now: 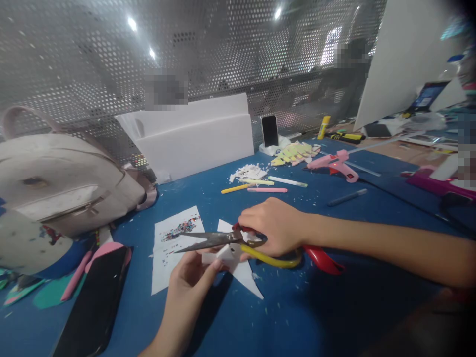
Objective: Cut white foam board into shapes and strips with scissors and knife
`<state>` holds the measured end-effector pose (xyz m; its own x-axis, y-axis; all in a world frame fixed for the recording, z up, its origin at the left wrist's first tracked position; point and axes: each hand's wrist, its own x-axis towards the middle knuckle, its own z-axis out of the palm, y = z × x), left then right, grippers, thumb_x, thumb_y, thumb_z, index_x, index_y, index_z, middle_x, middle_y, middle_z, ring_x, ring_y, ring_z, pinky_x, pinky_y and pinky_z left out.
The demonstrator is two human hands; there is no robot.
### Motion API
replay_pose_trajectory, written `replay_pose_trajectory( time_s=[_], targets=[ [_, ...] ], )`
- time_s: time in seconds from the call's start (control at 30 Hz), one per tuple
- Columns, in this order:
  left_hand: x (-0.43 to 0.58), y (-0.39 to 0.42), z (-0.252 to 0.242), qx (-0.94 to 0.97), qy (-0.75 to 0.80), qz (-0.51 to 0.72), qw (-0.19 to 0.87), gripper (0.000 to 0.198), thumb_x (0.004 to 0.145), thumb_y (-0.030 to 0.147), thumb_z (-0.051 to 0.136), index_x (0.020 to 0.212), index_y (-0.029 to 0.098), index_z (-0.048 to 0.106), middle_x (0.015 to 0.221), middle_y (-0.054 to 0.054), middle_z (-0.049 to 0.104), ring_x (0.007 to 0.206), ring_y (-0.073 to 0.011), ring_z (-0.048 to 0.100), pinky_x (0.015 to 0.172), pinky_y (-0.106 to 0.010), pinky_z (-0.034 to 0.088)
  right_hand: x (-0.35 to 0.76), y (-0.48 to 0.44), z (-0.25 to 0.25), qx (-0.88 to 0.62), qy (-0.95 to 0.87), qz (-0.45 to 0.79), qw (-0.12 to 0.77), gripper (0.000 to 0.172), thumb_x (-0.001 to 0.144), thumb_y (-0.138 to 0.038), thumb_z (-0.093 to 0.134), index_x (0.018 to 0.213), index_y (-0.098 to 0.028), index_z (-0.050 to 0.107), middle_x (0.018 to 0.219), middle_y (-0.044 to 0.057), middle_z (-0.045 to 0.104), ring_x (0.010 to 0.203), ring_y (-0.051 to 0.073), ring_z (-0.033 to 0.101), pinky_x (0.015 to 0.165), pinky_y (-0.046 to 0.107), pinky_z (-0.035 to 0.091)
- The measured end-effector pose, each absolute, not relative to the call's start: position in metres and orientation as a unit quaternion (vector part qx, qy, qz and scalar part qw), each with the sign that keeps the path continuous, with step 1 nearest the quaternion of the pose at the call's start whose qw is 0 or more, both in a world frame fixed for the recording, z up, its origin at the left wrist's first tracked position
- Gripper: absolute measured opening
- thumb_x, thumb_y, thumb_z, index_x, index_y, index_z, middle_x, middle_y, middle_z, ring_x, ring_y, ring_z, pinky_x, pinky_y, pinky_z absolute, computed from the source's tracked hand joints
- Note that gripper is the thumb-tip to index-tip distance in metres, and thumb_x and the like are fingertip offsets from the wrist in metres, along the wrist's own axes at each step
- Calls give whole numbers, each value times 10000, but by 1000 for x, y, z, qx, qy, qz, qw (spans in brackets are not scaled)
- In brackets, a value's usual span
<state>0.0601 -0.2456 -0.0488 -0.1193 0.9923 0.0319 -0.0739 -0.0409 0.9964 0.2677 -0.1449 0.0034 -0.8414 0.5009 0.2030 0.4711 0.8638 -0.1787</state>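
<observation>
right hand grips scissors, blades slightly parted over blue table. left hand pinches small white foam piece at the blades, above white paper sheet.

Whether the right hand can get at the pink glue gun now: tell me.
Probably not yet: the right hand is closed on the scissors. The path over the blue table to the pink glue gun looks free.
</observation>
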Motion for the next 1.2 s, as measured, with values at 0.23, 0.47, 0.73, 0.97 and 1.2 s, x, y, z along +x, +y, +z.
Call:
replay_pose_trajectory(
  time_s=[0.23,0.47,0.73,0.97,1.2],
  targets=[
    [65,-248,-42,470,526,566,427,129,688,223,802,746,190,692,779,-3,692,778,-164,654,743,-230,504,269,-146,9,-241,-957,56,148,494,832,-655,508,721,-173,519,711,20,581,603,123,460,532,269,216],
    [60,-244,-44,439,493,576,483,197,840,328,700,901,186,578,777,-27,729,723,-152,631,739,-252,486,280,-124,11,-210,-968,26,138,444,823,-614,525,719,-183,496,690,-1,544,597,122,440,544,276,231],
    [55,-244,-49,448,501,569,475,324,888,432,625,842,123,710,773,-63,707,735,-154,574,728,-243,436,273,-132,4,-257,-957,51,122,466,830,-623,520,701,-177,491,679,5,537,576,114,421,536,277,219],
    [54,-249,-48,436,487,542,529,355,905,462,585,870,146,744,880,-91,725,855,-215,610,793,-287,434,267,-144,0,-265,-953,92,116,438,828,-583,539,683,-175,476,689,3,564,578,107,424,529,261,215],
    [60,-255,-43,454,401,496,622,441,983,446,380,1042,165,715,856,-102,709,854,-231,589,811,-315,421,263,-155,3,-270,-946,131,125,426,801,-568,586,674,-182,459,673,-9,550,565,105,387,521,255,197]
  ],
)
